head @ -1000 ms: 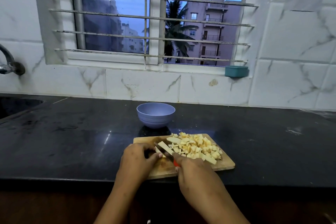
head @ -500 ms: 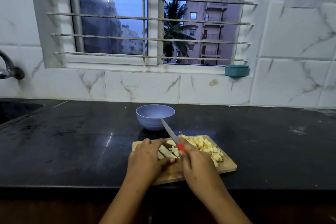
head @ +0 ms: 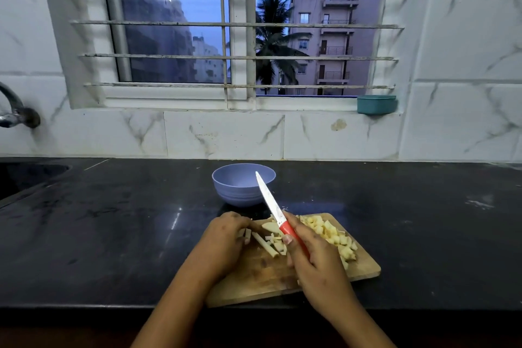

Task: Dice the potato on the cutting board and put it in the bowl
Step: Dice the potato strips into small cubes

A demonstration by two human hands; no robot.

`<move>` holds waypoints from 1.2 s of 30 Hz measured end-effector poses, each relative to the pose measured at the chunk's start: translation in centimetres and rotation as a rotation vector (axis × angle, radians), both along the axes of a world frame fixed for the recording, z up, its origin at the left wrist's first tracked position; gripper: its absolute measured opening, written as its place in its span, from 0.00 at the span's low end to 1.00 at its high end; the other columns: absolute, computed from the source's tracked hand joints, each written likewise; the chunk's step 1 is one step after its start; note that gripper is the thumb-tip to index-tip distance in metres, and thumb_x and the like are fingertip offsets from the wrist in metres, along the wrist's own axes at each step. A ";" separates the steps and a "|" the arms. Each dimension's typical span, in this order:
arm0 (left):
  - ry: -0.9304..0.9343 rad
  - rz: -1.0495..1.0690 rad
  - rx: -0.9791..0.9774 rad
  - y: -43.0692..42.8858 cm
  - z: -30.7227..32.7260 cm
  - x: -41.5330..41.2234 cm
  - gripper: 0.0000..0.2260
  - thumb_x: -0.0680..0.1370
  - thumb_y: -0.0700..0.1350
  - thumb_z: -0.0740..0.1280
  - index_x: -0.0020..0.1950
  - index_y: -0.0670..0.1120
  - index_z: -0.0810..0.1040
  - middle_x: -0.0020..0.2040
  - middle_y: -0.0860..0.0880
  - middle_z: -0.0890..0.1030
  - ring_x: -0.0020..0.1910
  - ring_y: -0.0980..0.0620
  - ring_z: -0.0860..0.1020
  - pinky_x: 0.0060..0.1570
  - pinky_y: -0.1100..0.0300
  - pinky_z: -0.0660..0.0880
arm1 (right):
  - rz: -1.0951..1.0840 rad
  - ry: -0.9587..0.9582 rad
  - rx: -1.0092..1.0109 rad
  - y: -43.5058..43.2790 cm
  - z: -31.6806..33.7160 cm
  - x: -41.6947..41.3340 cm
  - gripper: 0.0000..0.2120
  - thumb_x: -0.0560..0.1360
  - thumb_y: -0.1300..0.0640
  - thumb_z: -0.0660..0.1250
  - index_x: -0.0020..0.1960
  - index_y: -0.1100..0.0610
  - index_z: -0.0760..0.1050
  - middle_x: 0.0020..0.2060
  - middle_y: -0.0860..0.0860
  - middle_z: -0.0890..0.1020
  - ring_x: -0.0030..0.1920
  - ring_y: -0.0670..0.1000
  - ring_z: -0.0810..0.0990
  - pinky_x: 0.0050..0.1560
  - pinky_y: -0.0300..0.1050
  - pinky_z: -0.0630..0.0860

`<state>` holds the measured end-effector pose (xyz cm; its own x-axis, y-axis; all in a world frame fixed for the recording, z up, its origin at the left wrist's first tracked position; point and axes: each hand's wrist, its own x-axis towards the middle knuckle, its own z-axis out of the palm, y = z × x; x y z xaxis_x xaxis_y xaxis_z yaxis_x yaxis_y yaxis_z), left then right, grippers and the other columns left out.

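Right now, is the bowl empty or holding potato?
Looks empty: the bowl's visible inner wall is bare, bottom hidden. Diced potato lies piled on the cutting board.

Both forearms come in from the near edge and converge toward the middle, the left forearm (head: pixel 175 299) slanting far and right, the right forearm (head: pixel 356 322) slanting far and left. The left hand (head: pixel 223 237) lies knuckles up with its wrist low and its fingers bent downward, the fingertips bearing on the potato strips (head: pixel 264 243) just right of it. The right hand (head: pixel 313 258), close beside it and not touching it, is wrapped around the red handle of the knife (head: pixel 272 203), thumb (head: pixel 287 239) laid along the handle's left side, the blade raised and pointing far and left.
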<state>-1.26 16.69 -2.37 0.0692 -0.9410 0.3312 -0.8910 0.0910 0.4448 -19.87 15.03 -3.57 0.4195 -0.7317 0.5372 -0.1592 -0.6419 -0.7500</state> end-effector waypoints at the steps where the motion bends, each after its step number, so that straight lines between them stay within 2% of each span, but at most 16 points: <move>1: 0.001 -0.019 -0.007 -0.2 -0.1 0.3 0.20 0.76 0.37 0.65 0.49 0.65 0.80 0.54 0.57 0.77 0.55 0.58 0.73 0.56 0.63 0.71 | 0.004 -0.001 0.004 -0.1 -0.1 0.0 0.19 0.81 0.60 0.59 0.67 0.41 0.68 0.30 0.36 0.76 0.29 0.40 0.71 0.31 0.31 0.66; 3: 0.025 -0.052 -0.013 -0.5 -0.3 0.9 0.24 0.76 0.35 0.62 0.44 0.68 0.77 0.54 0.57 0.79 0.55 0.58 0.75 0.55 0.59 0.74 | 0.016 -0.013 0.031 -0.2 -0.3 -0.1 0.18 0.81 0.59 0.59 0.67 0.42 0.68 0.29 0.39 0.76 0.29 0.40 0.72 0.31 0.32 0.66; 6: 0.040 -0.083 0.001 -0.6 -0.4 1.9 0.25 0.75 0.32 0.58 0.43 0.66 0.75 0.53 0.56 0.79 0.53 0.58 0.76 0.53 0.56 0.75 | 0.038 -0.038 0.087 -0.5 -0.5 -0.3 0.18 0.81 0.57 0.59 0.66 0.40 0.68 0.29 0.43 0.75 0.29 0.40 0.72 0.30 0.33 0.67; 9: 0.069 -0.099 0.015 -0.8 0.0 2.4 0.22 0.77 0.33 0.59 0.44 0.62 0.76 0.50 0.57 0.79 0.51 0.59 0.76 0.53 0.60 0.74 | 0.068 -0.056 0.122 -0.6 -0.4 -0.3 0.17 0.81 0.57 0.59 0.64 0.37 0.67 0.29 0.43 0.76 0.29 0.39 0.71 0.30 0.33 0.67; 11: 0.101 -0.107 0.029 -0.8 0.3 2.4 0.16 0.79 0.37 0.60 0.46 0.59 0.76 0.50 0.60 0.78 0.52 0.61 0.76 0.49 0.68 0.72 | 0.075 -0.075 0.147 -0.7 -0.4 -0.3 0.17 0.81 0.57 0.59 0.63 0.36 0.67 0.28 0.44 0.75 0.29 0.40 0.70 0.30 0.36 0.68; 13: 0.121 -0.105 0.028 -0.8 0.0 2.2 0.09 0.78 0.43 0.66 0.51 0.58 0.76 0.52 0.60 0.77 0.52 0.63 0.75 0.47 0.71 0.70 | 0.077 -0.093 0.164 -0.9 -0.6 -0.3 0.18 0.81 0.57 0.59 0.63 0.35 0.68 0.28 0.45 0.75 0.28 0.41 0.69 0.29 0.39 0.68; 15: 0.125 -0.104 0.020 -0.8 -0.4 1.9 0.12 0.75 0.45 0.69 0.56 0.57 0.75 0.54 0.59 0.77 0.54 0.62 0.74 0.51 0.69 0.70 | 0.087 -0.105 0.179 -0.8 -0.7 -0.3 0.18 0.81 0.58 0.58 0.63 0.35 0.68 0.28 0.45 0.74 0.28 0.42 0.69 0.29 0.40 0.69; 17: 0.120 -0.100 0.003 -0.9 -0.6 1.8 0.14 0.76 0.41 0.68 0.57 0.57 0.74 0.55 0.57 0.77 0.54 0.62 0.74 0.53 0.67 0.71 | 0.095 -0.110 0.184 -0.8 -0.7 -0.3 0.18 0.81 0.57 0.58 0.63 0.35 0.68 0.28 0.45 0.74 0.27 0.42 0.69 0.28 0.39 0.69; 20: 0.101 -0.083 0.017 -1.0 -0.2 1.7 0.16 0.77 0.36 0.61 0.55 0.57 0.72 0.56 0.55 0.76 0.55 0.59 0.74 0.51 0.68 0.71 | 0.093 -0.113 0.163 -0.8 -0.7 -0.3 0.18 0.81 0.57 0.58 0.62 0.35 0.68 0.28 0.45 0.74 0.28 0.42 0.70 0.29 0.40 0.69; 23: 0.131 -0.084 0.054 -1.0 -0.1 1.7 0.21 0.75 0.30 0.58 0.51 0.57 0.70 0.56 0.55 0.76 0.56 0.59 0.74 0.47 0.71 0.70 | 0.096 -0.116 0.168 -0.7 -0.7 -0.4 0.18 0.81 0.57 0.58 0.62 0.34 0.68 0.28 0.46 0.74 0.28 0.43 0.70 0.29 0.40 0.69; 25: 0.161 -0.094 0.044 -0.9 -0.2 1.6 0.23 0.72 0.27 0.56 0.49 0.57 0.70 0.54 0.55 0.77 0.57 0.59 0.74 0.48 0.71 0.70 | 0.100 -0.121 0.179 -0.7 -0.6 -0.4 0.18 0.81 0.57 0.58 0.62 0.34 0.69 0.28 0.46 0.74 0.28 0.43 0.70 0.28 0.40 0.69; 28: 0.215 -0.109 0.024 -0.8 0.0 1.6 0.24 0.70 0.25 0.53 0.48 0.53 0.71 0.53 0.56 0.78 0.59 0.61 0.75 0.54 0.68 0.72 | 0.093 -0.125 0.194 -0.7 -0.5 -0.3 0.18 0.81 0.57 0.58 0.62 0.35 0.69 0.28 0.46 0.74 0.28 0.42 0.70 0.28 0.38 0.69; 30: 0.217 -0.116 0.026 -0.8 0.1 1.5 0.22 0.70 0.24 0.52 0.49 0.49 0.72 0.51 0.56 0.78 0.58 0.64 0.74 0.53 0.70 0.72 | 0.089 -0.131 0.196 -0.7 -0.5 -0.3 0.18 0.81 0.57 0.58 0.62 0.35 0.69 0.28 0.46 0.73 0.28 0.42 0.70 0.28 0.37 0.70; 33: 0.159 -0.126 0.022 -0.6 0.4 1.0 0.20 0.71 0.26 0.55 0.49 0.50 0.73 0.52 0.57 0.78 0.57 0.63 0.74 0.51 0.73 0.70 | 0.084 -0.137 0.200 -0.5 -0.4 -0.3 0.18 0.81 0.57 0.58 0.62 0.35 0.68 0.28 0.46 0.74 0.28 0.42 0.70 0.28 0.37 0.70; 36: -0.027 -0.120 -0.020 -0.5 0.2 0.5 0.16 0.69 0.39 0.59 0.51 0.53 0.78 0.55 0.59 0.77 0.58 0.60 0.72 0.61 0.63 0.66 | 0.075 -0.131 0.193 -0.4 -0.3 -0.3 0.18 0.81 0.57 0.58 0.62 0.35 0.68 0.28 0.46 0.74 0.28 0.42 0.70 0.29 0.38 0.70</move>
